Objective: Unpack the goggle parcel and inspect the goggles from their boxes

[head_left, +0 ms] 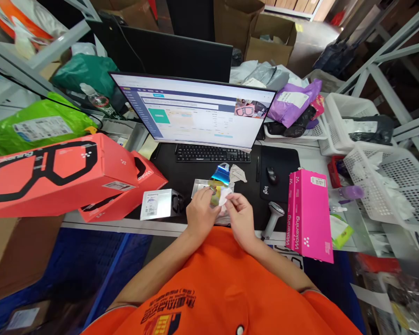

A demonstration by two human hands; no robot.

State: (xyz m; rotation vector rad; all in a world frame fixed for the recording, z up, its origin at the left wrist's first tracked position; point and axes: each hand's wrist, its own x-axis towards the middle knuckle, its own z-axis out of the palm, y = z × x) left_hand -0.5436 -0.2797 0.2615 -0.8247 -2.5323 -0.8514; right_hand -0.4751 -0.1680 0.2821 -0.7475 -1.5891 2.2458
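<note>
Both my hands meet over the front edge of the black desk mat (181, 174). My left hand (200, 211) is closed on a pair of goggles with a mirrored yellow-to-blue lens (219, 180), gripping its near end. My right hand (240, 215) pinches a small white cloth or paper (226, 196) against the lens. A crumpled white wrapper (237, 173) lies just beyond the goggles. A small silver-white box (157, 204) lies to the left of my left hand.
A monitor (195, 109) and keyboard (212, 153) stand behind. Two coral goggle boxes (56, 172) are stacked at left, a pink box (309, 214) stands at right by a barcode scanner (273, 218) and mouse (271, 175). White baskets (387, 186) and parcel bags fill the right.
</note>
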